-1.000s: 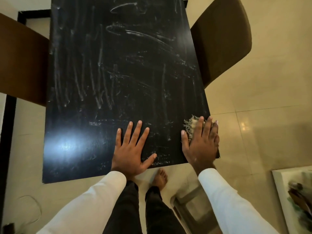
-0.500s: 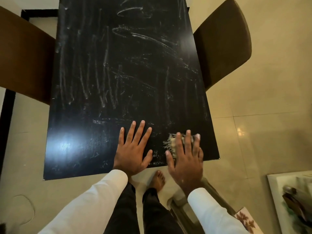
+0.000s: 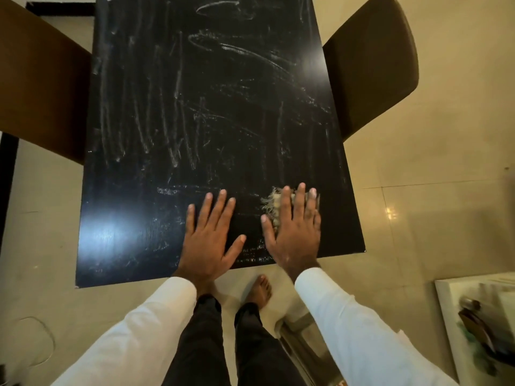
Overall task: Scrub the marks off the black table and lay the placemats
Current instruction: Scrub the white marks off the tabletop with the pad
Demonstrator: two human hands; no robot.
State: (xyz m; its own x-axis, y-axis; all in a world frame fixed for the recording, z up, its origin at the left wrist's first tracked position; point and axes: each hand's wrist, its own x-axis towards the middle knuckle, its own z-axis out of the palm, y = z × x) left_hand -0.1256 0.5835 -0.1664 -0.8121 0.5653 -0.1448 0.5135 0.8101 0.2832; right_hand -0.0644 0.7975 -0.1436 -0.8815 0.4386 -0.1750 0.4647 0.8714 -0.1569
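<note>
Near the black table's (image 3: 223, 107) front edge, the right hand (image 3: 292, 232) presses a frayed scrub cloth (image 3: 271, 203) under flat, close-set fingers, the left hand (image 3: 207, 240) spread flat beside it. White marks (image 3: 172, 135) cover most of the top; scrubbing looks barely begun, 0 placemats visible.

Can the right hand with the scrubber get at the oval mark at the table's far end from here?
Probably not without leaning in. The right hand presses the frayed scrubber by the near edge of the black table; the oval mark lies at the far end. Nothing stands between them; only distance hinders.
</note>
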